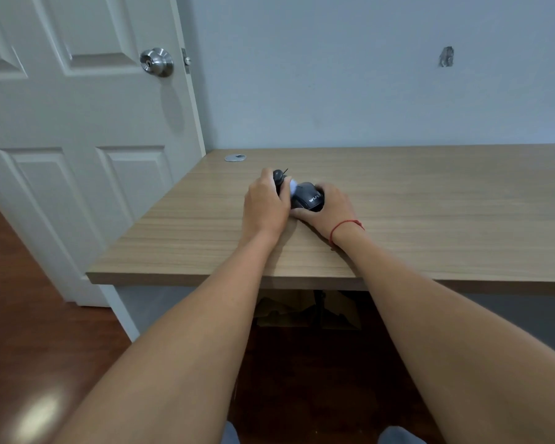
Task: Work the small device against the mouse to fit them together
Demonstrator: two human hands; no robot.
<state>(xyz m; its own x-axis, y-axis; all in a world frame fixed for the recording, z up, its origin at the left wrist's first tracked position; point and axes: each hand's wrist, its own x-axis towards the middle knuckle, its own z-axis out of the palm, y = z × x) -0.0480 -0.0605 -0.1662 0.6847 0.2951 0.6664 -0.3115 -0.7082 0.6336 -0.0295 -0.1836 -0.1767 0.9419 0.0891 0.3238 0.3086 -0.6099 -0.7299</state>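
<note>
A dark computer mouse [310, 197] with white lettering lies on the wooden desk [430, 203]. My right hand [329, 208], a red string around its wrist, grips the mouse from the right with thumb and fingers round its sides. My left hand [265, 200] holds a small black object with a white part [284, 182] pressed against the mouse's left end. My fingers hide most of that object, and I cannot tell what it is.
A white panelled door [77, 129] with a steel knob [157, 61] stands at the left, close to the desk's corner. A round grey cable grommet [235, 157] sits near the desk's back left. Cardboard lies under the desk. A blue-grey wall rises behind.
</note>
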